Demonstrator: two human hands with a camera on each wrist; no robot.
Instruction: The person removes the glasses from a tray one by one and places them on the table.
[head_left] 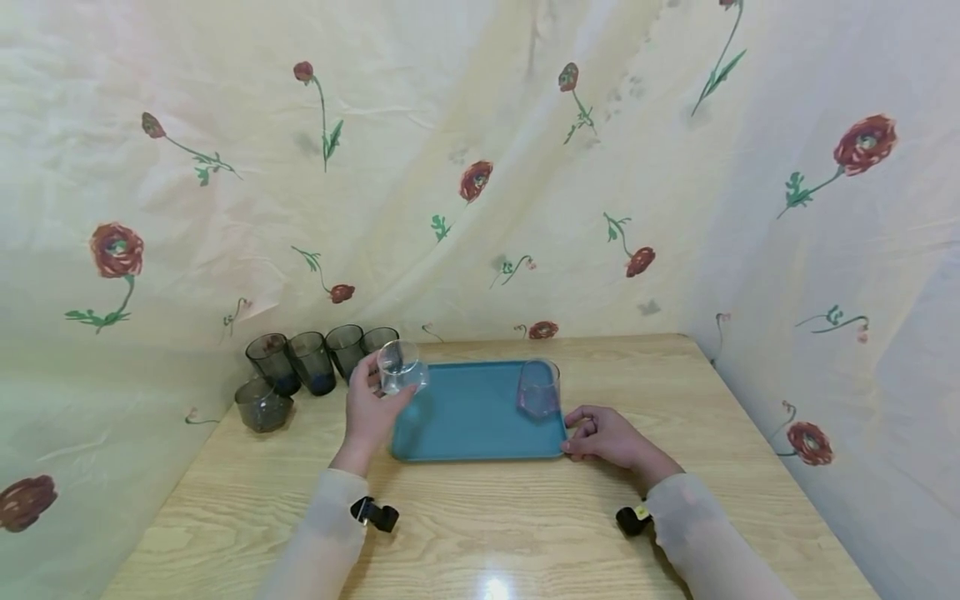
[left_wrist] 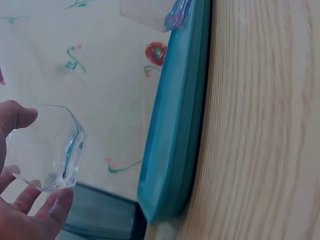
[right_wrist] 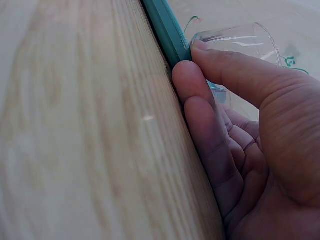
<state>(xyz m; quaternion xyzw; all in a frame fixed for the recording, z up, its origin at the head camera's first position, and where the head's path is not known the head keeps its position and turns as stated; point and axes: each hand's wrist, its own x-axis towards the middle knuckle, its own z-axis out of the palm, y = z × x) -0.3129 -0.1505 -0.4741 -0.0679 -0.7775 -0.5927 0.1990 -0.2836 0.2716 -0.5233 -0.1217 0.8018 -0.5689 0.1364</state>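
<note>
My left hand point(head_left: 371, 412) grips a clear glass point(head_left: 402, 369) between thumb and fingers, raised over the left end of a blue tray point(head_left: 465, 417). In the left wrist view the clear glass point(left_wrist: 62, 150) is tilted, with the tray point(left_wrist: 175, 125) to its right. On the tray's right side stands a pinkish clear glass point(head_left: 538, 390). At the tray's near right corner, my right hand point(head_left: 607, 435) pinches the rim with thumb and forefinger. The right wrist view shows its thumb point(right_wrist: 225, 60) on the tray's edge point(right_wrist: 167, 30).
Several dark tinted tumblers point(head_left: 311, 362) stand in a row at the back left, partly behind my left hand. A shorter dark glass point(head_left: 262, 406) is in front of them. Flowered cloth point(head_left: 420, 167) hangs behind the wooden table point(head_left: 495, 517).
</note>
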